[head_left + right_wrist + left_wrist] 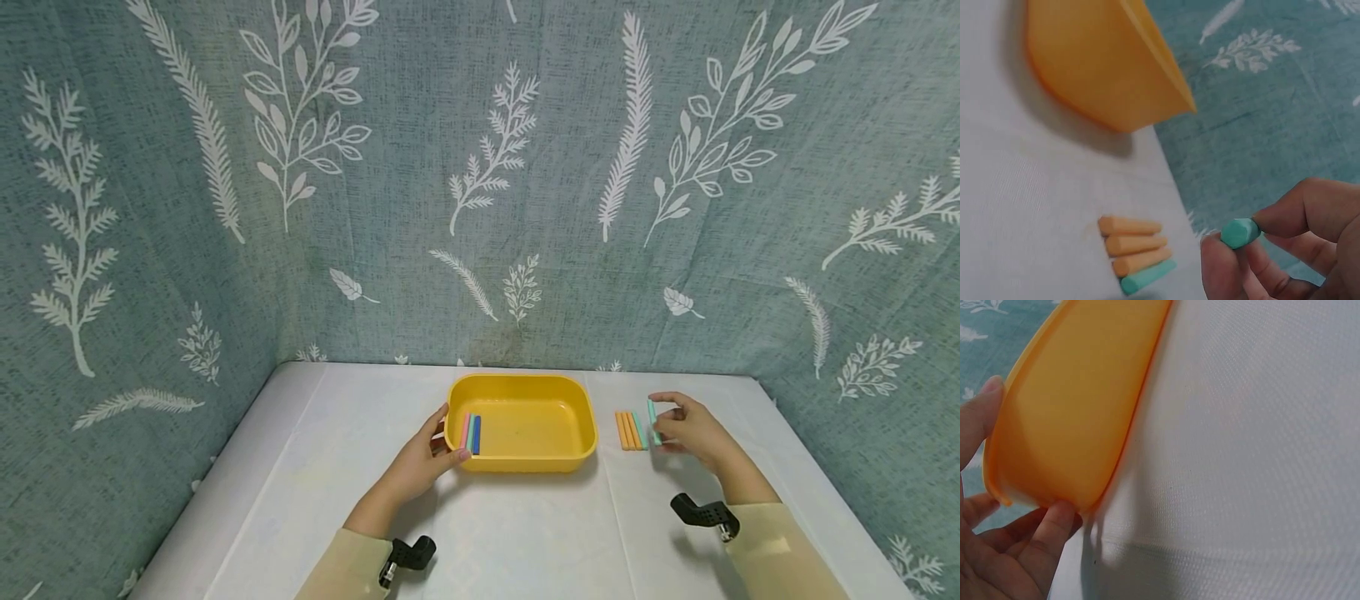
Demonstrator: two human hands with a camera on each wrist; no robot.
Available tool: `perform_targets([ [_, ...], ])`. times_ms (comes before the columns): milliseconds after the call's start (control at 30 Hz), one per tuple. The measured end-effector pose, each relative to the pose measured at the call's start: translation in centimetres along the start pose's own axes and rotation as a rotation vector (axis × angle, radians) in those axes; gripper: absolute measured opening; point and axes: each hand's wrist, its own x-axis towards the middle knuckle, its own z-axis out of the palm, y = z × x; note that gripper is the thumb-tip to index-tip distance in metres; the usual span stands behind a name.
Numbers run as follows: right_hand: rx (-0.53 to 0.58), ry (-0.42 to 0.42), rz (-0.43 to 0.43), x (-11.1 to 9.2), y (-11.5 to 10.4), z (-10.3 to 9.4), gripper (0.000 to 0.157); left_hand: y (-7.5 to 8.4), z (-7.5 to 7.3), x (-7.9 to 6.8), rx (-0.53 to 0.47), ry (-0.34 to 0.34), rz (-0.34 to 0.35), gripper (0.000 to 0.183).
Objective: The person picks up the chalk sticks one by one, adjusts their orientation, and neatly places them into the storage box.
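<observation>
A yellow plastic tub (525, 464) stands on the white table. At its left end my left hand (420, 462) grips the rim and wall, the thumb over the near corner and the fingers along the outside. Inside that end lie a pink, a pale green and a blue stick of chalk (476, 435) side by side. My right hand (693, 432) pinches a green chalk stick (1239, 233) between thumb and fingers. Just left of it, a row of three orange chalk sticks (628, 431) and one green chalk stick (1149, 276) lies on the table.
The white cloth-covered table (525, 533) runs back to a blue-green curtain (405, 208) with white leaf prints, which also closes in both sides. A black wrist camera (412, 553) sits on the left sleeve, another black camera (703, 512) on the right.
</observation>
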Motion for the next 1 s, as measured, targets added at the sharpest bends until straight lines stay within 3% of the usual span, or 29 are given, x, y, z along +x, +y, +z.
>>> perform_targets([
  [467, 0.195, -0.021, -0.070, -0.9, -2.1, 0.6, 0.060, 0.0, 0.0, 0.0, 0.007, 0.008, -0.022, 0.091],
  [1000, 0.271, -0.032, -0.089, -0.7, -4.1, 2.4, 0.062, 0.4, -0.1, -0.1, 0.011, 0.008, -0.017, 0.092],
])
